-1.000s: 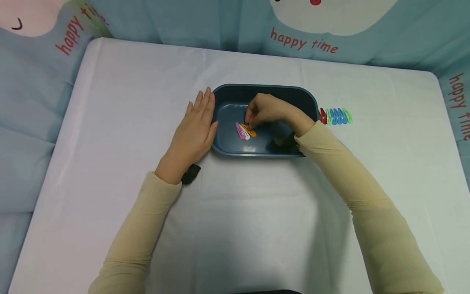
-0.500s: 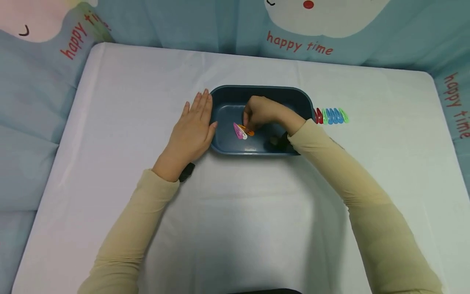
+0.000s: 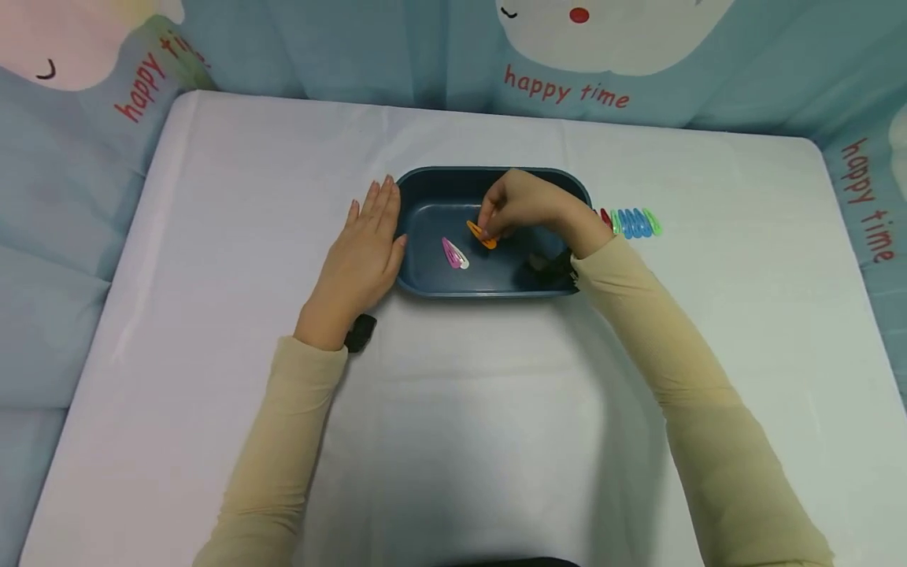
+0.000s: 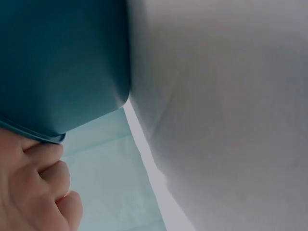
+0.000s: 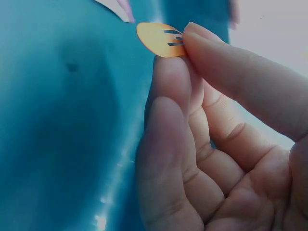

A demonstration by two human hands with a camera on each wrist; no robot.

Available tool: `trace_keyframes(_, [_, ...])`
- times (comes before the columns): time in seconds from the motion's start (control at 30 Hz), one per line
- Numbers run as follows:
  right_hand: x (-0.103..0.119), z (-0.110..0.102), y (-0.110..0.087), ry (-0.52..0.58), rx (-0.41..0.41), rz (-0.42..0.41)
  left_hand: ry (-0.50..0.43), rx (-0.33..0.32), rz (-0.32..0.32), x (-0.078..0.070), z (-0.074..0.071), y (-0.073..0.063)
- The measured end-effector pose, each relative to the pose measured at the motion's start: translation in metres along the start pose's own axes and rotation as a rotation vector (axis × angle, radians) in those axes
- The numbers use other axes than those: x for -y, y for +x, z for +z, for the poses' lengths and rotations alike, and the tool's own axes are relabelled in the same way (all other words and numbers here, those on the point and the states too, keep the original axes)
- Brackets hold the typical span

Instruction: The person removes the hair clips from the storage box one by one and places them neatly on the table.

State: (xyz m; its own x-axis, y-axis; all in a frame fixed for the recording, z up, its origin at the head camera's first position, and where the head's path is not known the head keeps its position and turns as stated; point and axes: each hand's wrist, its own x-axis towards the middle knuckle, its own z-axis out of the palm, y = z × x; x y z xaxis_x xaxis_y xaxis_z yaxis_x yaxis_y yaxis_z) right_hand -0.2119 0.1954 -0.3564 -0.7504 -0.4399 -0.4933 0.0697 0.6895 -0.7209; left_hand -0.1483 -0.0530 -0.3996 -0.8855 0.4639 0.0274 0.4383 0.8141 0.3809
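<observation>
My right hand [image 3: 527, 206] pinches an orange snap hair clip [image 3: 482, 236] between thumb and fingers, over the inside of a dark blue rectangular tub [image 3: 423, 277]. The right wrist view shows the slotted rounded end of the orange clip [image 5: 156, 38] sticking out past the fingertips. A pink hair clip [image 3: 450, 253] and a white hair clip [image 3: 463, 260] lie together on the tub's floor, left of that hand. My left hand [image 3: 357, 264] rests with straight fingers along the tub's left side. In the left wrist view, its fingers [image 4: 48, 178] are at the tub's rim.
Just right of the tub, a row of hair clips [image 3: 634, 224] in red, green and blue lies on the white-covered table [image 3: 482, 409]. My right sleeve partly hides the tub's right end. A blue printed curtain [image 3: 368, 55] hangs behind the table.
My right hand has lifted the orange hair clip up and away from the pink and white ones, which stay on the tub floor. The left hand keeps its place at the tub.
</observation>
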Motion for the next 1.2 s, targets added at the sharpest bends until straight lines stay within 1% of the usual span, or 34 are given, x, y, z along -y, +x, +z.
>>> trace_keyframes(0.07, [0.0,-0.003,-0.006,0.021,-0.016,-0.001,-0.02,-0.008,0.001,0.0,0.001,0.0])
trace_keyframes(0.17, [-0.002,-0.007,-0.015,0.022,-0.042,-0.013,-0.044,-0.017,0.0,-0.001,0.003,0.0])
trace_keyframes(0.3, [-0.004,-0.007,-0.026,0.03,-0.104,-0.044,-0.058,-0.029,0.005,-0.001,0.003,-0.001])
trace_keyframes(0.47, [-0.008,-0.009,-0.037,0.095,-0.176,-0.07,-0.066,-0.037,0.014,-0.001,0.005,-0.003])
trace_keyframes(0.57, [-0.012,-0.011,-0.042,0.13,-0.196,-0.073,-0.069,-0.046,0.02,-0.001,0.005,-0.006])
trace_keyframes(0.7, [-0.015,-0.014,-0.051,0.143,-0.214,-0.08,-0.078,-0.062,0.03,-0.002,0.005,-0.008])
trace_keyframes(0.83, [-0.02,-0.015,-0.06,0.163,-0.232,-0.084,-0.086,-0.061,0.03,-0.003,0.006,-0.012])
trace_keyframes(1.1, [-0.031,-0.019,-0.079,0.245,-0.298,-0.096,-0.085,-0.064,0.033,-0.004,0.006,-0.015])
trace_keyframes(1.2, [-0.035,-0.022,-0.084,0.248,-0.324,-0.086,-0.086,-0.064,0.033,-0.004,0.006,-0.015])
